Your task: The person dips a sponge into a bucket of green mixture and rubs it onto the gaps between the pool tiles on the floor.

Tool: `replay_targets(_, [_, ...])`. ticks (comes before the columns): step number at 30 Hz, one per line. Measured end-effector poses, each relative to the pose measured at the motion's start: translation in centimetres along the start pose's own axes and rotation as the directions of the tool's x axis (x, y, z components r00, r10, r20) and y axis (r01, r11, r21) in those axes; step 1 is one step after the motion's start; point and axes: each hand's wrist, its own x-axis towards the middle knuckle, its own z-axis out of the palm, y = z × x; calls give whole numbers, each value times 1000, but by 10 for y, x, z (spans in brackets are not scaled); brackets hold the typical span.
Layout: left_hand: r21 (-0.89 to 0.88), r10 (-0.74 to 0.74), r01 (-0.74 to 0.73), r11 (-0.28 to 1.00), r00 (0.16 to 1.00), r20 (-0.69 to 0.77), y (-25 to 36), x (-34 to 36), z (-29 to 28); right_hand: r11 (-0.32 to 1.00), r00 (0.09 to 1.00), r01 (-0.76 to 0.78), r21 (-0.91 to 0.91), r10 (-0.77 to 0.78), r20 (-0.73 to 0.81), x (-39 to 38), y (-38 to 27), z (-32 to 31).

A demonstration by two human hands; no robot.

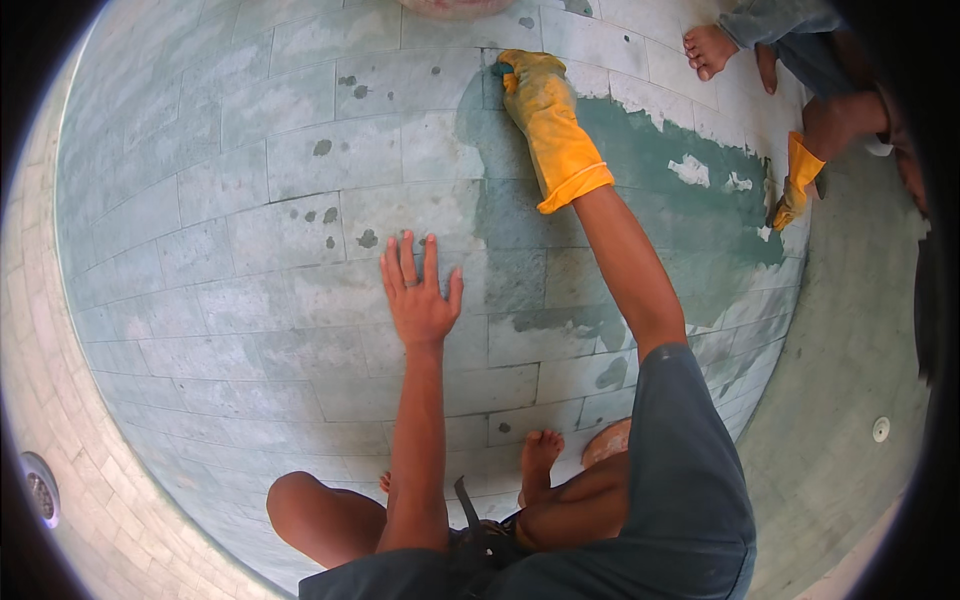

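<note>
1. Pale green tiled floor (250, 200) fills the frame, with a wet dark patch (640, 150) at upper right.
2. Left hand (420, 295) rests flat at centre, fingers spread.
3. Right hand (540, 95), in a yellow glove, presses curled at upper centre.
4. A co-worker's gloved hand (795, 190) works at the right edge.

Co-worker (840, 110) mostly cut off; right glove (548, 120) hides hand.

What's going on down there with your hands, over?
Left hand bare, fingers spread flat on tiled floor. Right hand in yellow glove pressing the wet green patch. Another person's gloved hand working at far right.
</note>
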Motion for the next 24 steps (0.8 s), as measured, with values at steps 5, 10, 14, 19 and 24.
replay_targets(5, [41,-24,24,999,1000,5,-17,-6,-5,968,962,235,82,-244,126,-66,-26,9])
replay_targets(10, [5,5,-5,1000,1000,14,2,-3,0,996,996,84,-4,-83,24,-5,17,-6])
replay_targets(14, [21,-9,8,1000,1000,27,-7,-3,1,999,998,26,32,-24,-51,-13,0,7])
replay_targets(19, [17,-26,25,1000,999,23,-17,-9,-8,987,975,157,-21,-151,165,-75,52,-25])
replay_targets(24, [-3,15,-15,1000,1000,22,-1,1,1,999,992,-43,-1,42,-119,-84,137,-35])
